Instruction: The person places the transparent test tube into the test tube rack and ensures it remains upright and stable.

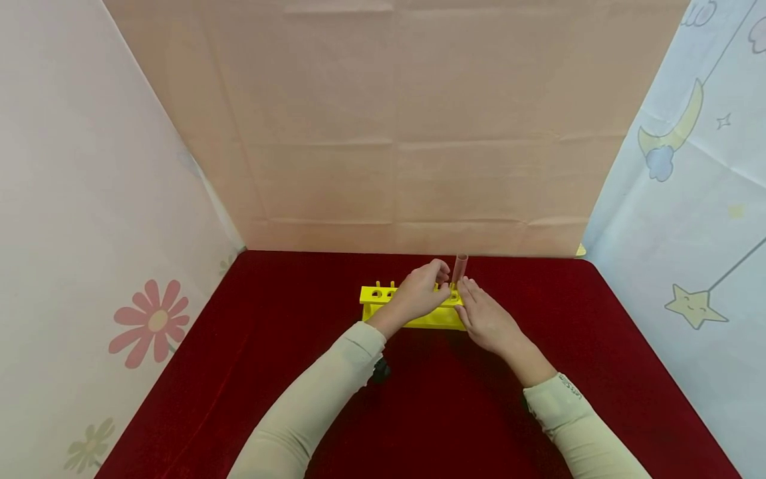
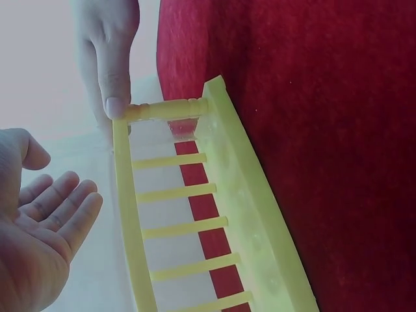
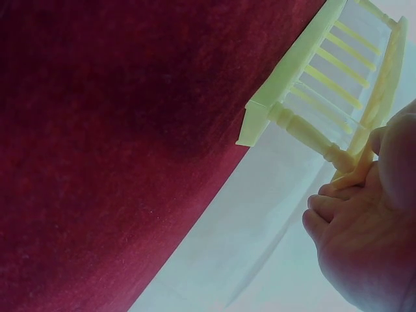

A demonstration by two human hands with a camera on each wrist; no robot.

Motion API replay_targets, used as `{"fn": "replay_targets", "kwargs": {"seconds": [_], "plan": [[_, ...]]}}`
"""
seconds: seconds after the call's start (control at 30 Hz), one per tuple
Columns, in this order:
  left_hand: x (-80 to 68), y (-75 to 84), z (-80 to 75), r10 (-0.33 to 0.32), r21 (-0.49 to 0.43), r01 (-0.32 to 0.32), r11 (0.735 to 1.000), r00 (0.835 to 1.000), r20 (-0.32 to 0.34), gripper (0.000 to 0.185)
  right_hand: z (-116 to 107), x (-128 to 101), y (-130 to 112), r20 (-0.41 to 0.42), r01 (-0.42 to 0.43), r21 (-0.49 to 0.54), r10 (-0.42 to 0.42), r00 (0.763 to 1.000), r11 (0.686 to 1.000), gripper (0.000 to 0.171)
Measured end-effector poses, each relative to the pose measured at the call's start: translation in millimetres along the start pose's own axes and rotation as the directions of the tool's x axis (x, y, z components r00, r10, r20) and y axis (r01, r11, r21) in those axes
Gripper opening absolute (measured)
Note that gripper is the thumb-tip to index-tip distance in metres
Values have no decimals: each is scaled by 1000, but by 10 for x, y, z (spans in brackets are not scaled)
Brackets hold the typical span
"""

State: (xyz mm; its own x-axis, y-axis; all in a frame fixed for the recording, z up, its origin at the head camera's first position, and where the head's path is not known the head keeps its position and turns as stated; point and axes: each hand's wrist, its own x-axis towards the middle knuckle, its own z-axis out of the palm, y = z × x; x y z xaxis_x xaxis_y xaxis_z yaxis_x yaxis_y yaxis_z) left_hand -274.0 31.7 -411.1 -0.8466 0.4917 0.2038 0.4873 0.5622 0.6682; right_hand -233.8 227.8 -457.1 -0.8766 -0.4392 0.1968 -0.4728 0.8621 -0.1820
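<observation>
A yellow test tube rack (image 1: pixel 433 320) stands on the red cloth. Near its right end a clear test tube (image 1: pixel 459 267) rises, leaning slightly to the right; its lower end shows faintly between the bars in the left wrist view. My right hand (image 1: pixel 492 326) pinches the rack's right end, thumb on the near side and fingers beyond it. Over the rack's top, left of the tube, hovers my left hand (image 1: pixel 419 291), its fingers loosely bent. Nothing lies in that left palm (image 2: pixel 32 260) in the left wrist view.
Red cloth (image 1: pixel 437 412) covers the table. A small dark object (image 1: pixel 380 369) shows beside the left sleeve. A tan backdrop (image 1: pixel 389 133) closes the far side, with a flower-printed sheet (image 1: pixel 72 199) at left and a moon-and-star sheet (image 1: pixel 688 219) at right.
</observation>
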Motion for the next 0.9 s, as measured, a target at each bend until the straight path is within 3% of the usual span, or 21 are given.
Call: {"fn": "replay_targets", "kwargs": {"seconds": [0.6,0.9], "plan": [[-75,-83,-81,-24,55,24,998,1000,0,32,-4,4,-12,14,-24,18,24,1000,1000,59],[-89,-37,-75,-43,83,44,996,999,-10,32,-44,-52,50,15,-31,22,30,999,999,60]]}}
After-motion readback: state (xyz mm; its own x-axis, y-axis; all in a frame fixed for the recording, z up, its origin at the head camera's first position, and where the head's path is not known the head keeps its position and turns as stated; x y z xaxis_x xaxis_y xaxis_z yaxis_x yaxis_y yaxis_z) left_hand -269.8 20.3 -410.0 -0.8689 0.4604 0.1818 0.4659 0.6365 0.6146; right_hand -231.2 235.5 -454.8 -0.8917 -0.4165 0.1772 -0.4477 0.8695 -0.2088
